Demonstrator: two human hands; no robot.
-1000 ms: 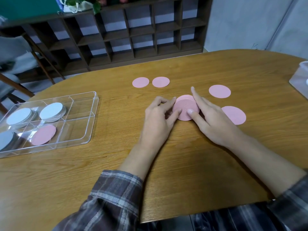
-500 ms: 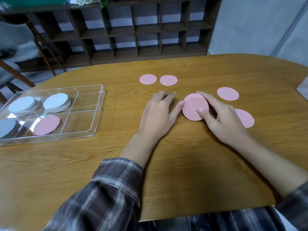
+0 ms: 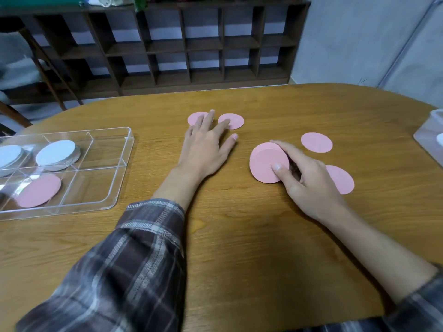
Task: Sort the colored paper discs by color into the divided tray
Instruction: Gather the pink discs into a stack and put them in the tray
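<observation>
My right hand (image 3: pixel 304 180) pinches a small stack of pink discs (image 3: pixel 266 161), tilted up off the table, thumb on its face. My left hand (image 3: pixel 206 144) lies flat with straight fingers spread, its fingertips touching two far pink discs, one (image 3: pixel 195 117) on the left and one (image 3: pixel 235 121) on the right. Another pink disc (image 3: pixel 316 142) lies to the right, and one more (image 3: pixel 341 179) is partly hidden under my right hand. The clear divided tray (image 3: pixel 119 168) at the left holds white disc stacks (image 3: pixel 56 153) and a pink disc (image 3: pixel 38 190).
A clear plastic container (image 3: pixel 431 135) stands at the table's right edge. Behind the wooden table (image 3: pixel 239 236) stands a dark cubby shelf (image 3: pixel 191 44), with a chair at the far left.
My left hand left the pink stack and reached forward onto the two far discs. My right hand kept the stack and tipped it up.
</observation>
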